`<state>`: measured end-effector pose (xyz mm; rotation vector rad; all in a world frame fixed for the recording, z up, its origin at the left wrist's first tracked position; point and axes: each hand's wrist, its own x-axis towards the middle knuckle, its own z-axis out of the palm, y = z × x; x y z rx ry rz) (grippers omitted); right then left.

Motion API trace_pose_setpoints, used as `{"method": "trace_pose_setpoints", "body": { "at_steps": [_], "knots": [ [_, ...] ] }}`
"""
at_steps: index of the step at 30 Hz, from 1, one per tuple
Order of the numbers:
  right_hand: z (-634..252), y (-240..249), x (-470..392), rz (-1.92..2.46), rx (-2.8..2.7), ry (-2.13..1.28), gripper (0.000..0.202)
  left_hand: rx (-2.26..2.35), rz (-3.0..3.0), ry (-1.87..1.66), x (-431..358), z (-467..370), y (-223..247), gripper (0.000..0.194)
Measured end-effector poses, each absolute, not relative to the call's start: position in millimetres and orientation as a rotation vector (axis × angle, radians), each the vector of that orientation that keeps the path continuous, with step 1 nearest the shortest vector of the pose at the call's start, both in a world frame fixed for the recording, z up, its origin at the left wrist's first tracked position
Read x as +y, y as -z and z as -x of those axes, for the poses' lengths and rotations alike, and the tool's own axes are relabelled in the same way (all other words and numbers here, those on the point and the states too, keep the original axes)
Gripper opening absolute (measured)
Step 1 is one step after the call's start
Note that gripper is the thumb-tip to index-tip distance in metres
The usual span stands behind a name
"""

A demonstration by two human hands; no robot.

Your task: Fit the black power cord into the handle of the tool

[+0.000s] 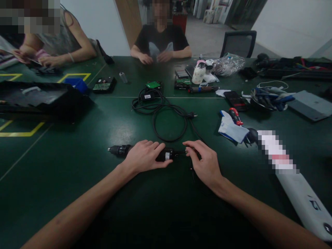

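A black inline electric screwdriver [166,152] lies crosswise on the green table, its chuck pointing left. My left hand [144,156] wraps over the middle of its body, with the thumb beside a small white label. At the tool's right end, my right hand [204,162] has thumb and forefinger pinched at the black cable connector [181,152]. The fingertips partly hide this connector, so I cannot tell how far it sits in the tool. Just beyond the hands, a black power cable [169,140] lies in loops, with its mains plug [192,115] at the right.
A glove [232,128] and red-black screwdriver [235,116] lie right, beside a long white device [298,186]. Circuit-board units [104,85], a bottle [199,72] and a laptop [311,104] stand further back. A black tray [38,100] is left. Two people sit opposite.
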<state>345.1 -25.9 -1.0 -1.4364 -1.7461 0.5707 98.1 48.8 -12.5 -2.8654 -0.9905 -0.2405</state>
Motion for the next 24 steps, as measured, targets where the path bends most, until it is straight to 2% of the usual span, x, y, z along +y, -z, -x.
{"method": "trace_pose_setpoints", "body": {
  "at_steps": [5, 11, 17, 22, 24],
  "knots": [
    [-339, -6, -35, 1.154, -2.019, -0.775, 0.028, -0.903, 2.831, 0.295, 60, -83, 17, 0.056],
    [-347, -17, -29, 1.01, -2.605, -0.632, 0.022, -0.7, 2.948, 0.275, 77, -63, 16, 0.049],
    [-358, -7, -19, 1.052, -2.554, -0.488, 0.022, -0.661, 2.952, 0.3, 76, -61, 14, 0.047],
    [-340, 6, -28, 0.999, -2.342, -0.719, 0.016, -0.675, 2.893, 0.28, 62, -80, 9, 0.044],
    [-336, 8, -29, 0.999, -2.301, -0.697, 0.013, -0.641, 2.902, 0.262, 57, -88, 9, 0.038]
  ]
}}
